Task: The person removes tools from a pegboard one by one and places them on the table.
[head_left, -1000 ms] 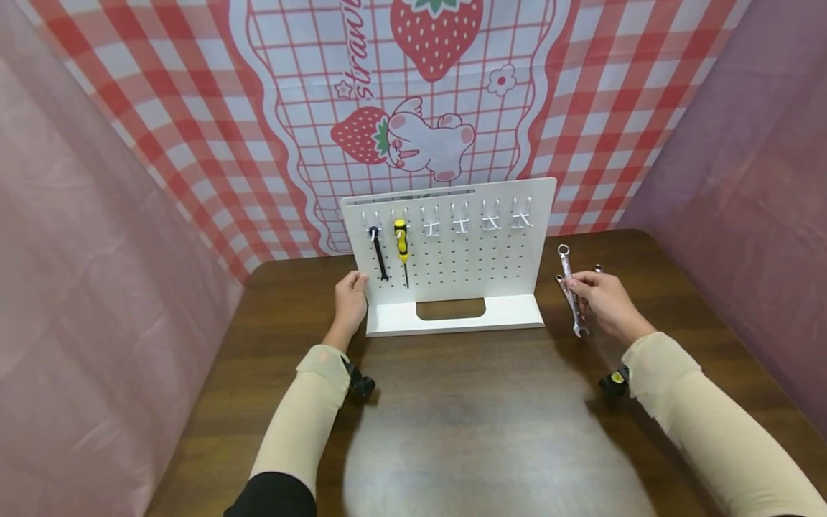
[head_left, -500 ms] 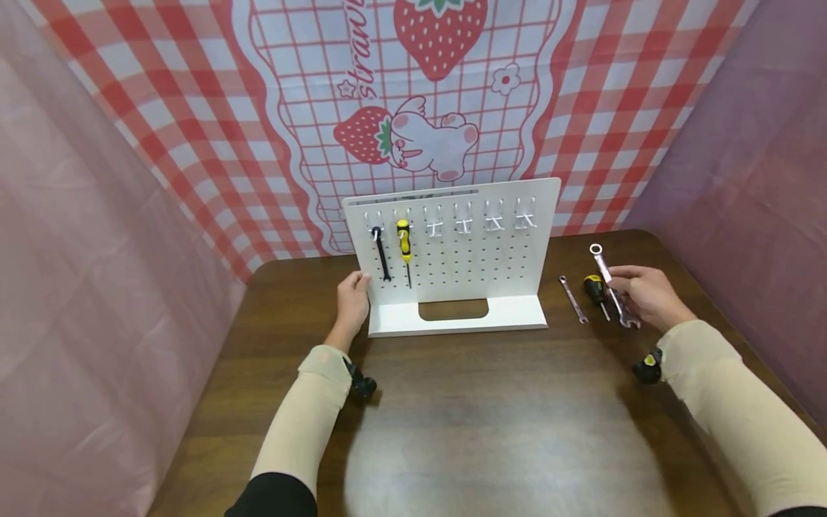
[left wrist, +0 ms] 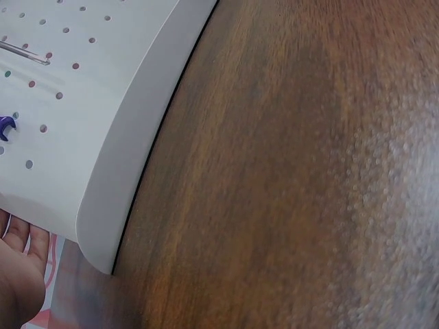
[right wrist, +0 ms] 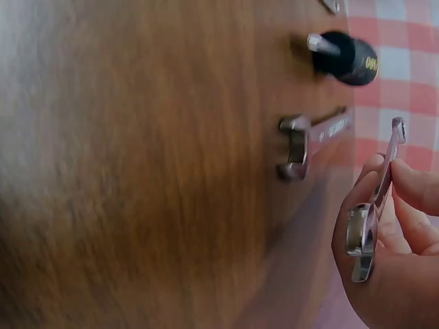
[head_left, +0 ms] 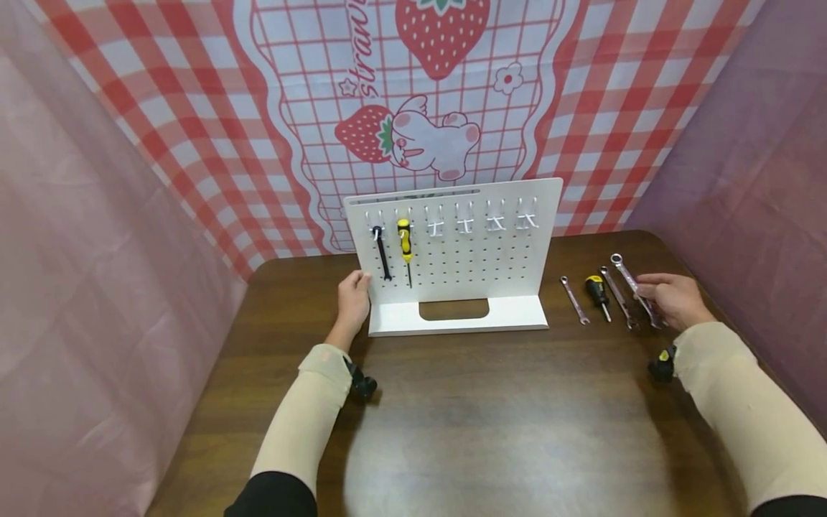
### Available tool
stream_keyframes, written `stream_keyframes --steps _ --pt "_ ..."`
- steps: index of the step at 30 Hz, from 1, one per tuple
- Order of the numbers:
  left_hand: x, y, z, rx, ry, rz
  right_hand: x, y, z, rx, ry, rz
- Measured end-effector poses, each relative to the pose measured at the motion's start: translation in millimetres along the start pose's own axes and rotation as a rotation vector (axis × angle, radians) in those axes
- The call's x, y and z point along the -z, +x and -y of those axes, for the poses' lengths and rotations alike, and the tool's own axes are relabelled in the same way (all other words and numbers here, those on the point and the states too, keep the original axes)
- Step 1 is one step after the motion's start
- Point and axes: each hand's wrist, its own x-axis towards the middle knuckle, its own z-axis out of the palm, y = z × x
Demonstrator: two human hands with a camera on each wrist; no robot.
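At the left edge of the white pegboard (head_left: pixel 481 262), my left hand (head_left: pixel 352 301) grips the panel. Fingers of that hand (left wrist: pixel 20 267) show at the board's lower corner in the left wrist view. My right hand (head_left: pixel 675 298) pinches a silver combination wrench (head_left: pixel 629 278) between thumb and fingers, at the table's right side. In the right wrist view this wrench (right wrist: pixel 384 181) is tilted, its open end towards the camera. Left of it lie another silver wrench (head_left: pixel 618 296), a black-and-yellow stubby screwdriver (head_left: pixel 596 289) and a smaller wrench (head_left: pixel 573 299).
A black wrench (head_left: pixel 382 255) and a yellow-black screwdriver (head_left: pixel 405 240) hang from the board's two leftmost hooks. Several white hooks (head_left: pixel 496 221) to their right carry nothing. Brown wooden table (head_left: pixel 478 409) spreads in front; a checked cloth (head_left: pixel 601 143) hangs behind.
My right hand has carried the wrench rightwards from beside the board, past the screwdriver. The wrench lying under it has come into view. My left hand stays on the board's edge.
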Motion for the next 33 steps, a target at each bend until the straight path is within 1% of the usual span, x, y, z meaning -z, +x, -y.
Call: stream_keyframes --steps 3,7,12,16,19,22,25,29,33 --pt "0.0 -0.1 -0.3 0.004 -0.009 -0.001 5 2.1 -5 -0.016 -0.04 -0.033" --pt "-1.7 0.3 0.0 0.003 -0.022 -0.008 11 4.9 -13 -0.033 -0.052 -0.078" --pt "-2.5 -0.5 0.6 0.0 -0.023 -0.01 15 8.8 -19 -0.06 -0.099 -0.146" --pt "-2.1 -1.1 1.7 0.0 -0.013 -0.01 16 12.3 -21 -0.068 -0.182 -0.173" --pt "-1.4 -1.5 1.7 -0.002 -0.006 -0.012 14 14.2 -20 -0.04 -0.279 -0.181" --pt "-0.8 -2.2 0.8 0.0 -0.006 -0.012 12 14.9 -17 0.009 -0.403 -0.203" --pt "-0.8 -2.7 -0.1 0.002 -0.004 -0.01 9 16.6 -16 0.065 -0.484 -0.221" --pt "-0.8 -2.6 0.5 -0.002 -0.006 -0.008 7 20.0 -18 0.142 -0.542 -0.23" --pt "-1.3 -2.4 0.7 -0.004 -0.012 -0.016 4 23.0 -18 0.205 -0.626 -0.245"
